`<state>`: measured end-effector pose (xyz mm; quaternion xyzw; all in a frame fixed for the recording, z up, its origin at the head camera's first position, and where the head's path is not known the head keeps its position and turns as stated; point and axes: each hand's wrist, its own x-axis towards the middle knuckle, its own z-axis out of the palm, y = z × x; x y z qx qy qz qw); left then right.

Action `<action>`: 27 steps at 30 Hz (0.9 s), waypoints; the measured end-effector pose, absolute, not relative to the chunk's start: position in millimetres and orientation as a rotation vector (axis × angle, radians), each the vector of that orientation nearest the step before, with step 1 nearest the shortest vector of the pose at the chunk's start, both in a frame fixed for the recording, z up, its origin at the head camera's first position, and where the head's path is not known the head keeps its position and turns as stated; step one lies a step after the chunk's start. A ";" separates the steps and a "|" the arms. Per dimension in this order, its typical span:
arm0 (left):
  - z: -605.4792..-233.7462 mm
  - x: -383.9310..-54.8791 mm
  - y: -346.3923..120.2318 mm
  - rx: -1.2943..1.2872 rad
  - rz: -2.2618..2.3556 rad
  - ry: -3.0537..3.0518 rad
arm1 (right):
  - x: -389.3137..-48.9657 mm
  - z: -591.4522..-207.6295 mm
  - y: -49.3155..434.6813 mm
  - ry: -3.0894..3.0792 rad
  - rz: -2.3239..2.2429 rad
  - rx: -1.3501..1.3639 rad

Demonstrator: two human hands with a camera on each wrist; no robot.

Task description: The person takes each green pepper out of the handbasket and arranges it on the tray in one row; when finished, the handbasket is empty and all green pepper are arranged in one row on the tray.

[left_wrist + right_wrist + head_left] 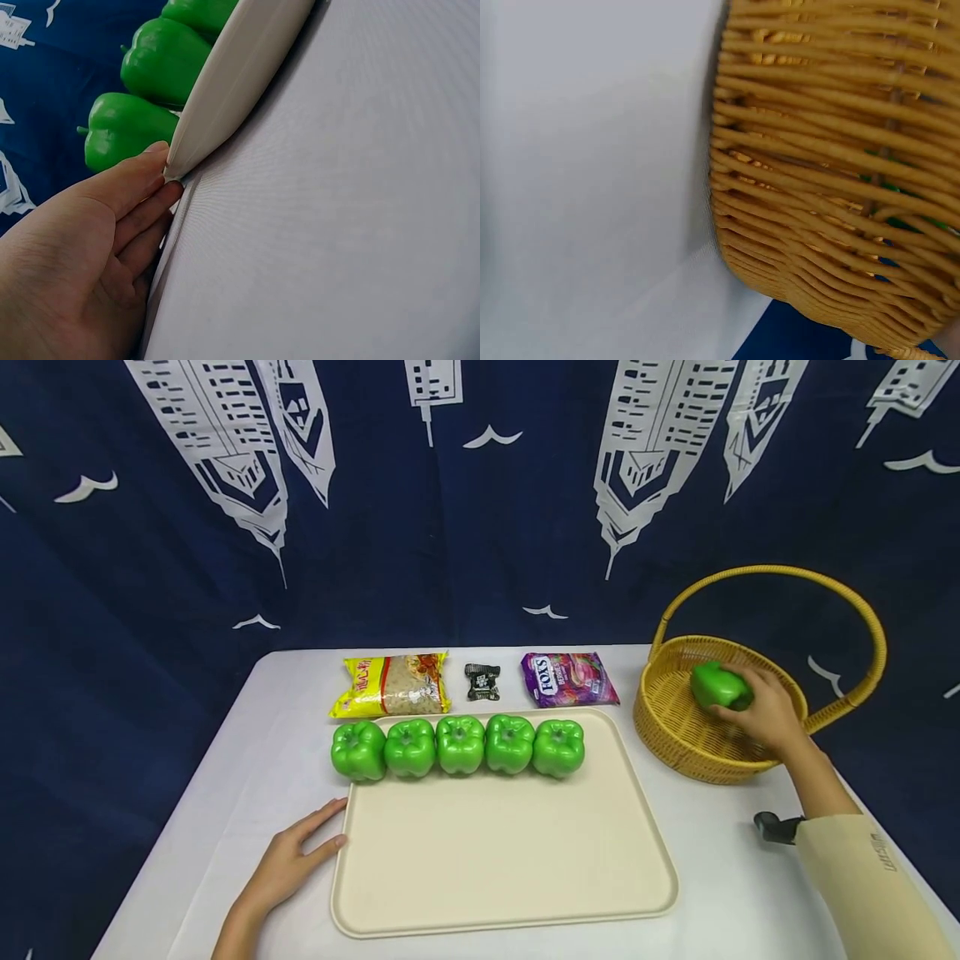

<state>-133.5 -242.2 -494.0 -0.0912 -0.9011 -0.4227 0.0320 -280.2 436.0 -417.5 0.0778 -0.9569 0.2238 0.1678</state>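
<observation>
Inside the wicker basket [678, 752], my right hand [765, 710] grips a green bell pepper [712, 683], thumb and fingers round its right side. The right wrist view shows mostly the basket's woven wall [817, 150], with bits of green through the gaps; that hand is almost wholly hidden there. My left hand [288, 864] touches the left edge of the beige tray [510, 852] with its fingertips, the fingers loosely extended. Up close, the left wrist view has its thumb and fingertips right at the tray's rim [225, 97]. Several green bell peppers [461, 745] form a row along the tray's far edge.
Behind the tray lie a yellow food packet [397, 685], a small black wrapped piece [482, 682] and a purple FOX'S bag [570, 679]. The basket's tall handle [780, 570] arches above it. A dark blue patterned cloth [450, 527] hangs behind the white table.
</observation>
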 end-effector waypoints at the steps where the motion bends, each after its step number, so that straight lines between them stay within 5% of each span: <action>1: -494.0 -133.7 -242.3 -0.282 -1.303 -2.775 | -276.7 -416.4 433.2 -2.708 0.635 0.229; 27: -494.2 -134.0 -241.8 -0.261 -1.297 -2.794 | -224.7 -393.6 374.0 -2.491 0.873 0.316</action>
